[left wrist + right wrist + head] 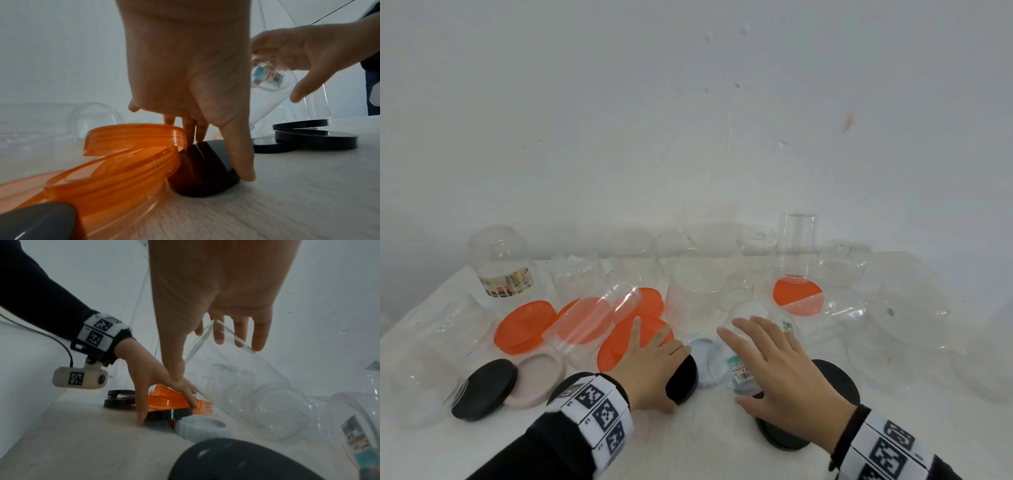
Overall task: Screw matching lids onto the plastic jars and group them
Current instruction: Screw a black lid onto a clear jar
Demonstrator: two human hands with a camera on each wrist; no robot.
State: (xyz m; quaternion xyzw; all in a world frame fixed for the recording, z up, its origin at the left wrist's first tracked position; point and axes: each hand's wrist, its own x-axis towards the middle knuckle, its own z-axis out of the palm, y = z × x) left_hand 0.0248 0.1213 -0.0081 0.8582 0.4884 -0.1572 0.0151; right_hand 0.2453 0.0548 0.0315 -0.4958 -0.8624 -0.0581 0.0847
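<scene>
Both arms wear black long sleeves (541, 445). White wristbands (592, 407) carry black square-patterned markers. A small white camera pod (80, 380) with a thin black cable (68, 352) hangs under the left wrist.

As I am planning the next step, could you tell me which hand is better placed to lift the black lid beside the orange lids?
Left. The left hand already grips that black lid; the right hand hovers open over a clear jar.

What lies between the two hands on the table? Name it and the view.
Between the left hand and right hand lies a pale blue lid, beside a clear jar lying under the right fingers; the head view shows it.
</scene>
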